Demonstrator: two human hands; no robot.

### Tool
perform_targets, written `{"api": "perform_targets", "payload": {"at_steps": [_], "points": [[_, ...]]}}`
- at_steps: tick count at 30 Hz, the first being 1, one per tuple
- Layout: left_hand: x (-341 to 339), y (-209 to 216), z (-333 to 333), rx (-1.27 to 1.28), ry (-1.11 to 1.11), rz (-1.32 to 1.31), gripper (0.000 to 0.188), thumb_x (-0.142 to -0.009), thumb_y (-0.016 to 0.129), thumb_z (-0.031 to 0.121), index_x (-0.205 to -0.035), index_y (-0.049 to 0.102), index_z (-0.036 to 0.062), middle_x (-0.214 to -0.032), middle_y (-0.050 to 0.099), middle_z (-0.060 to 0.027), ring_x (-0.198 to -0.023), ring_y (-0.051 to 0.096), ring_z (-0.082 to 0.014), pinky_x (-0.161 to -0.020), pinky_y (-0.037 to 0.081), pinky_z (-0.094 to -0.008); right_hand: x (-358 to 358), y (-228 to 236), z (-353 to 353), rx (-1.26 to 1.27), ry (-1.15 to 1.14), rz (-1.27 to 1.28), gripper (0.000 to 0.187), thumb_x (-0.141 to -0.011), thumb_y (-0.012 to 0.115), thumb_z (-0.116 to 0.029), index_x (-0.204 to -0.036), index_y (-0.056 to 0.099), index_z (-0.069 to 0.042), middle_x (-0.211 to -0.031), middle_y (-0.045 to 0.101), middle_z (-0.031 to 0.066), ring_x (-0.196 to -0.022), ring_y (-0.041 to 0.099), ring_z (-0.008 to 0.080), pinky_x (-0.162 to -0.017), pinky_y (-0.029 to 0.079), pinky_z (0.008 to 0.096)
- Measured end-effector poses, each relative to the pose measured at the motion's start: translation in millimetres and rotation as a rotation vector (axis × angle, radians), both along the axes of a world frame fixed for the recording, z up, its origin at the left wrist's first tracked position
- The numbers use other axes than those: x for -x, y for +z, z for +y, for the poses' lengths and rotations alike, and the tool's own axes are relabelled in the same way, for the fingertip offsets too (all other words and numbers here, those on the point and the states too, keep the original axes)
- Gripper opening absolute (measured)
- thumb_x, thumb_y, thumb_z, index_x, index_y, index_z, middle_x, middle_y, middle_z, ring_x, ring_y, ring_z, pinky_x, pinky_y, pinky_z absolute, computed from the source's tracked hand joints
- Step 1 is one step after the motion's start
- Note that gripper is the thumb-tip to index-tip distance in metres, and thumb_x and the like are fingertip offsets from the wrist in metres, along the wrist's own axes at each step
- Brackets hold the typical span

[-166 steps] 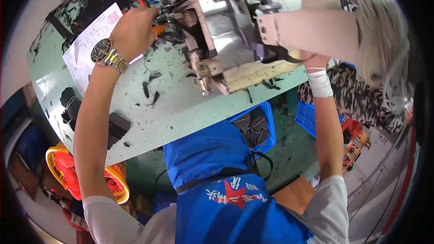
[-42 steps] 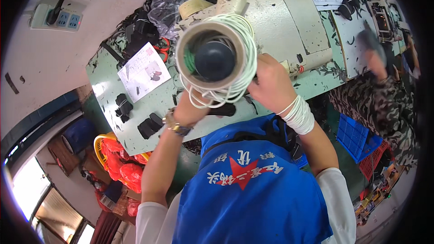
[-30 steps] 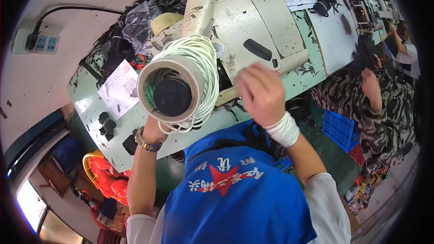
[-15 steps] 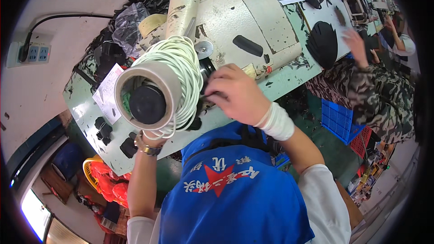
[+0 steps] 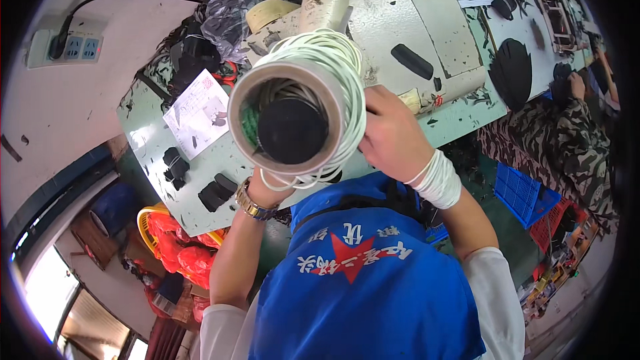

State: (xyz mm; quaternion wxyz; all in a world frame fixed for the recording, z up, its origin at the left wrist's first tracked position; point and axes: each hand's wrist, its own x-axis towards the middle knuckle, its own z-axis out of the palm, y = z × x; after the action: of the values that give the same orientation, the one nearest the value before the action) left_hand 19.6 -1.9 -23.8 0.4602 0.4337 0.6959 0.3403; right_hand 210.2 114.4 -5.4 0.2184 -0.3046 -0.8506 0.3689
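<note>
A pale machine head with an open round housing (image 5: 235, 117) stands close to me, a black round part (image 5: 293, 132) inside it. Loops of white cord (image 5: 348, 73) hang around the housing. My left hand (image 5: 270, 190) is below the housing, its fingers hidden behind it. At the right side of the cord, my right hand (image 5: 397, 135) has curled fingers whose tips are out of sight; what they hold, if anything, cannot be seen. White bands (image 5: 439, 179) circle my right wrist. A tied black bundle (image 5: 176, 165) and loose black pieces (image 5: 217, 192) lie to the left.
The green table (image 5: 143, 137) carries a printed paper sheet (image 5: 199, 115), red-handled scissors (image 5: 230, 73) and black scraps. A black oblong piece (image 5: 412, 61) rests on the machine bed (image 5: 380, 17). A co-worker in camouflage sleeves (image 5: 580, 137) sits at the right, near blue crates (image 5: 517, 190).
My view has shifted, so the scene sits farther right. My right hand, seen pinching a small dark piece before, now has its fingertips behind the cord. The co-worker's raised hand has moved away.
</note>
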Motion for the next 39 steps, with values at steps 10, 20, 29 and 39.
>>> {"api": "perform_targets", "payload": {"at_steps": [10, 20, 29, 39], "points": [[14.4, -9.4, 1.2, -0.171, -0.257, 0.278, 0.031, -0.088, 0.064, 0.013, -0.118, 0.063, 0.0055, -0.117, 0.064, -0.0125, -0.105, 0.060, -0.0250, -0.092, 0.046, -0.0400, 3.3, 1.6, 1.0, -0.151, 0.048, -0.066, 0.013, -0.071, 0.067, -0.003, -0.083, 0.062, -0.006, -0.088, 0.059, 0.0082, -0.083, 0.056, 0.0288, -0.072, 0.047, 0.0375], [30.6, -14.9, -16.0, -0.066, -0.076, -0.276, 0.039, -0.090, 0.063, 0.011, -0.127, 0.055, 0.0009, -0.126, 0.058, -0.0101, -0.115, 0.055, -0.0220, -0.103, 0.042, -0.0361, -19.8, 8.3, 0.4, 0.166, -0.074, -0.008, 0.018, -0.074, 0.070, -0.001, -0.091, 0.064, -0.001, -0.076, 0.061, 0.0145, -0.071, 0.058, 0.0334, -0.063, 0.048, 0.0396], [8.9, 5.7, 1.6, -0.041, 0.109, -0.632, 0.024, -0.087, 0.065, 0.006, -0.109, 0.063, -0.0018, -0.109, 0.066, -0.0128, -0.095, 0.061, -0.0197, -0.087, 0.049, -0.0299, -9.0, 11.4, -13.2, 0.065, -0.121, -0.081, 0.016, -0.073, 0.068, -0.001, -0.089, 0.064, -0.004, -0.081, 0.058, 0.0114, -0.076, 0.055, 0.0309, -0.071, 0.047, 0.0384], [0.5, -55.5, -17.0, 0.110, 0.264, -0.400, 0.024, -0.088, 0.067, 0.018, -0.102, 0.067, -0.0014, -0.096, 0.067, -0.0057, -0.091, 0.058, -0.0135, -0.084, 0.043, -0.0269, -1.5, -1.5, -8.0, -0.052, -0.051, -0.060, 0.019, -0.071, 0.070, -0.003, -0.089, 0.063, -0.002, -0.087, 0.059, 0.0105, -0.084, 0.057, 0.0297, -0.076, 0.047, 0.0387]]}}
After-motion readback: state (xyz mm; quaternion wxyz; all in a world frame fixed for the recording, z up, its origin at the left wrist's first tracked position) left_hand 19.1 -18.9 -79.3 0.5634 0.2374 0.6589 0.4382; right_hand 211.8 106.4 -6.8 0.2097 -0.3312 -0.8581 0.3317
